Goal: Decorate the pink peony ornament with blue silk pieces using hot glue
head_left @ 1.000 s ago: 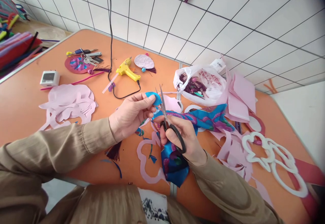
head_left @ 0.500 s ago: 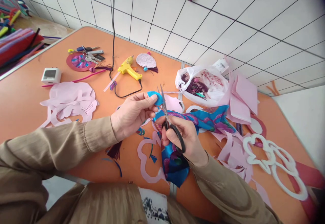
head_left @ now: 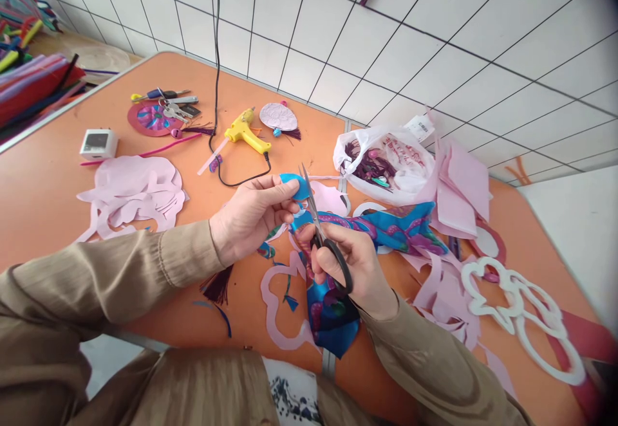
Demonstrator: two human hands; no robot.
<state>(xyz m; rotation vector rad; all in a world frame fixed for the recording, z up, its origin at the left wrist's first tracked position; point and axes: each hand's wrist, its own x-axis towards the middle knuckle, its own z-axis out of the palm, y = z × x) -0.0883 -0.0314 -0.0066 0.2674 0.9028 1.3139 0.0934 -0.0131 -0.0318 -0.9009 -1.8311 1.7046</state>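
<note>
My left hand (head_left: 255, 210) pinches a small blue piece of fabric (head_left: 300, 186) between thumb and fingers. In my right hand (head_left: 355, 265) is a pair of scissors (head_left: 338, 262) with black handles. Their blades point up and away, right at the fabric's right edge, and look nearly closed. Below and beyond my right hand lies a larger blue and purple patterned cloth (head_left: 333, 320), part of it stretching off to the right. A pink cut-out frame (head_left: 275, 307) rests on the table left of that cloth.
A yellow glue gun (head_left: 246, 133) with a black cord lies at the back. Behind my hands sits a white plastic bag (head_left: 410, 168) of purple tassels. Pink sheets (head_left: 463, 181) and white templates (head_left: 526, 310) are on the right, pink scraps (head_left: 135, 188) on the left.
The scissor blades stood apart around the fabric's edge and have come closer together. My left hand keeps its hold on the blue fabric, almost unmoved.
</note>
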